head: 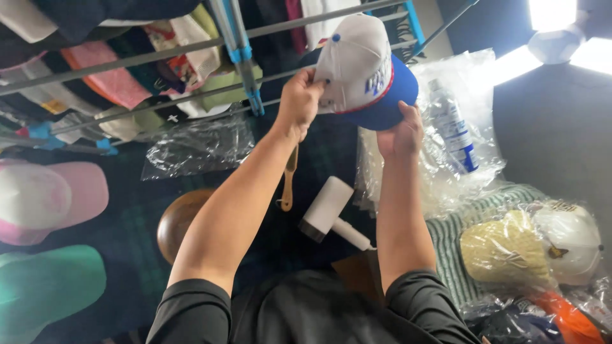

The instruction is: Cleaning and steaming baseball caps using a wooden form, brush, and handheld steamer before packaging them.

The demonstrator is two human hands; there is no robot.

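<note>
While our left hand (299, 102) pinches the white-and-blue cap (363, 70) at its crown and our right hand (400, 134) grips its brim, the lint roller (328, 210) lies untouched below.

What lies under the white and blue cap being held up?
Below the white and blue cap lie a white lint roller and clear plastic bags; the cap covers the floor directly behind it.

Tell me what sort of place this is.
Probably a home workspace for cleaning or packing caps: a drying rack hung with clothes, bagged caps, a lint roller and spray can lying about.
</note>
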